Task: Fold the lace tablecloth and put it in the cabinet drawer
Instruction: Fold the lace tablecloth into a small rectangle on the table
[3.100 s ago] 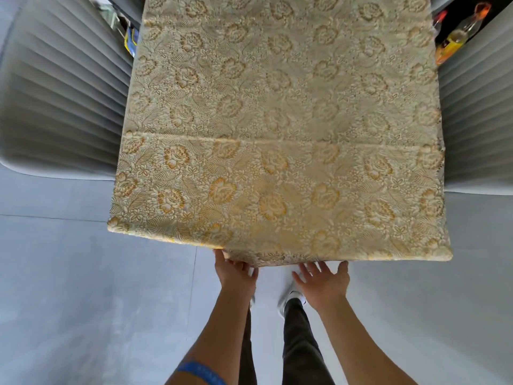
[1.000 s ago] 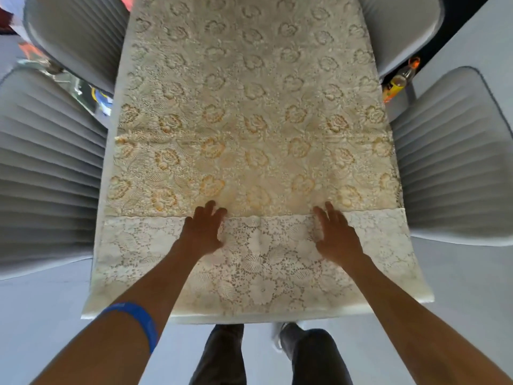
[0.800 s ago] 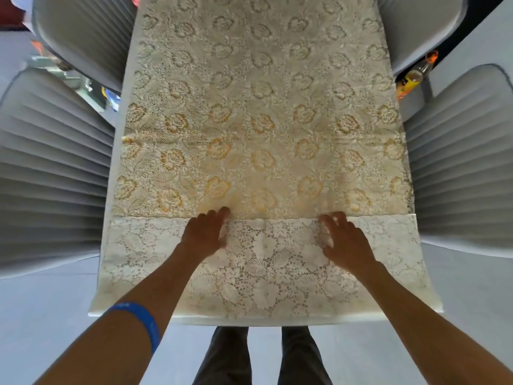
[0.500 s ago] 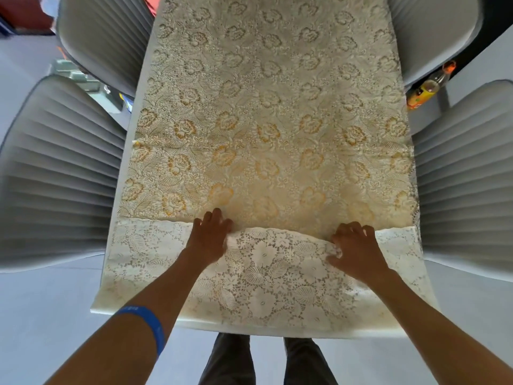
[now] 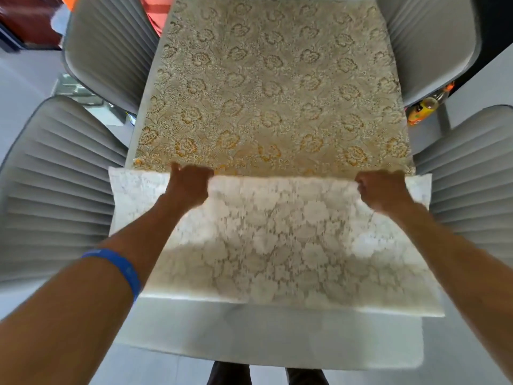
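Both hands hold the floral cream-and-gold lace tablecloth (image 5: 272, 87) along its turned-back near edge: the left hand (image 5: 188, 184) at left, the right hand (image 5: 381, 190) at right, each grip closed on the lace. The cloth lies along the white surface (image 5: 277, 334), between grey ribbed chairs (image 5: 55, 184).

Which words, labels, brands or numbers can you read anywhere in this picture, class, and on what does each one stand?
None can be read.
Blue wristband on the left forearm: a faint mark, too blurred to read.
Bottle on the floor at the right: yellow and orange label, too small to read.
Lace tablecloth, gripped by the left hand and right hand: flower pattern only, no text.
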A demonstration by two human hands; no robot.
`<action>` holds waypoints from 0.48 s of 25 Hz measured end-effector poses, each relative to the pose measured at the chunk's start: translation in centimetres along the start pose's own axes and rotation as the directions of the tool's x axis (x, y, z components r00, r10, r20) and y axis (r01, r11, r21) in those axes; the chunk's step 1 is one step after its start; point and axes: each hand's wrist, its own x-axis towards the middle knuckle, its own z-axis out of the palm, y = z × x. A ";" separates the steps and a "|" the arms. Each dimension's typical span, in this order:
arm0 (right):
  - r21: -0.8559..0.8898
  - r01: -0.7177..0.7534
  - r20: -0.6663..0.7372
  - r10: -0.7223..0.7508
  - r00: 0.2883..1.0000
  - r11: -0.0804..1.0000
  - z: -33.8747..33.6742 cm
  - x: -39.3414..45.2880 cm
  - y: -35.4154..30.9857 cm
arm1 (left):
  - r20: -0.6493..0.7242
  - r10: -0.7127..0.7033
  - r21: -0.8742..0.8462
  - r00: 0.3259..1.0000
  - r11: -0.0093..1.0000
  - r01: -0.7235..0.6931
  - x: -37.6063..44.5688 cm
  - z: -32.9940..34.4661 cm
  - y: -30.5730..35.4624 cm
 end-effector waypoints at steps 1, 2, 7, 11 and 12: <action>0.017 -0.048 -0.087 0.049 0.995 0.999 -0.8 1.6 0.0 | -0.104 -0.033 0.017 0.994 0.999 0.035 1.5 -1.0 0.0; 0.032 -0.102 -0.126 0.106 0.986 0.994 -1.1 2.4 -0.3 | -0.174 -0.084 0.020 0.981 0.996 0.089 2.4 -1.5 0.4; 0.157 0.054 -0.093 -0.040 0.995 0.986 3.5 -5.5 -6.0 | -0.013 0.028 -0.116 1.000 0.993 -0.030 -4.0 1.8 5.8; 0.087 0.201 0.002 -0.202 0.979 0.976 10.6 -16.3 -9.1 | 0.150 0.177 -0.089 0.973 0.982 -0.165 -13.7 8.5 6.7; 0.030 0.201 0.042 -0.202 0.979 0.979 11.6 -17.7 -9.3 | 0.248 0.143 -0.009 0.958 0.989 -0.145 -14.8 9.9 6.3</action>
